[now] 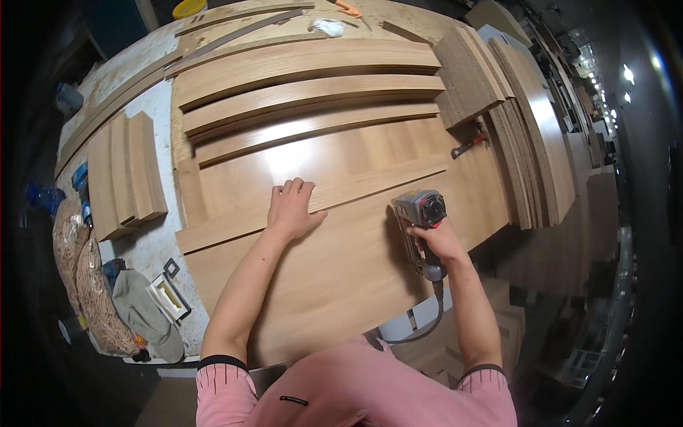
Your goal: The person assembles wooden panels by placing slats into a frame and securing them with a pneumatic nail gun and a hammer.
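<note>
My left hand (290,208) lies flat, fingers together, on a long narrow wooden strip (235,222) that crosses a large wooden panel (334,270). My right hand (440,242) grips the handle of a grey pneumatic nail gun (420,217) with a red cap. The gun's nose rests on the panel just below the strip's right part. An air hose (427,324) hangs from the handle down past the panel's near edge.
More wooden boards (306,92) lie stacked behind the panel. Short boards (124,174) sit at the left. Stacks of chipboard and veneer sheets (526,142) stand at the right, with a red-handled tool (468,146) beside them. Bags of dowels (89,285), a cap (142,313) and a small box (168,293) lie near left.
</note>
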`<control>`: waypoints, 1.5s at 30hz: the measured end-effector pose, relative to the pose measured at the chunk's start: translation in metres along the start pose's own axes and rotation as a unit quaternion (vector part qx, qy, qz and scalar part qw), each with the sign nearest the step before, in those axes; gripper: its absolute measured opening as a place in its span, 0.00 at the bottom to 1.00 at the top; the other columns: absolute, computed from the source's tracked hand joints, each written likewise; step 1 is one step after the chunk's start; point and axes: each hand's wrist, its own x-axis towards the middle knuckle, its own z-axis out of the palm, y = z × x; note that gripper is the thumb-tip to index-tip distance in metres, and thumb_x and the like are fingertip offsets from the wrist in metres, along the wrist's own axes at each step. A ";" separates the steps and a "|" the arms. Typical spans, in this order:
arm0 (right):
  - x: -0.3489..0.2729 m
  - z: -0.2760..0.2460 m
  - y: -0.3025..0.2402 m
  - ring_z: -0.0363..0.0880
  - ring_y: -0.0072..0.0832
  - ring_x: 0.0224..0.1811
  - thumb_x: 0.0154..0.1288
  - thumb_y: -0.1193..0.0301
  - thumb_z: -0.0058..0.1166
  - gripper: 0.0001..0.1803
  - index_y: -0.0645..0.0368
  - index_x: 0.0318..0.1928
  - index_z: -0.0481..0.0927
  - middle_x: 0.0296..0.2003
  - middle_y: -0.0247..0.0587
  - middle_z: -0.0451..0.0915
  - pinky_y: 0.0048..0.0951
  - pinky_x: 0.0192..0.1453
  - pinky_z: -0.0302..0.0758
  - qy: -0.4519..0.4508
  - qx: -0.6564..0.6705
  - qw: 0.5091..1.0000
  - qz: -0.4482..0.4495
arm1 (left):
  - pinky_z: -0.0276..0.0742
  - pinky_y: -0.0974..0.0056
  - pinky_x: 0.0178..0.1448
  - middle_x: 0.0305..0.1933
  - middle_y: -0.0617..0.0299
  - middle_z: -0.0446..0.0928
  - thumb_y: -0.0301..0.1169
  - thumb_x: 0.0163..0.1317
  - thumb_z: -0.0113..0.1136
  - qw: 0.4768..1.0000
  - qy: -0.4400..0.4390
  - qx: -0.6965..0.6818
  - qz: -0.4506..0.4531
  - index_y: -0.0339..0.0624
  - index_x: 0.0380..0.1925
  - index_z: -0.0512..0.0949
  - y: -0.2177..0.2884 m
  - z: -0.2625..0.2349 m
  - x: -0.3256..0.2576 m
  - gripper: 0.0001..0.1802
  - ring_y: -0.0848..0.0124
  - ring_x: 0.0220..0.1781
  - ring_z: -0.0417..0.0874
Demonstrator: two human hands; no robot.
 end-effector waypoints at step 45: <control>0.048 -0.026 -0.039 0.74 0.19 0.22 0.60 0.75 0.63 0.12 0.60 0.45 0.81 0.27 0.31 0.78 0.24 0.24 0.69 -0.052 0.025 0.997 0.052 | 0.69 0.52 0.62 0.48 0.51 0.76 0.48 0.53 0.75 0.996 0.072 0.001 0.043 0.39 0.48 0.78 0.048 0.039 0.037 0.31 0.54 0.54 0.76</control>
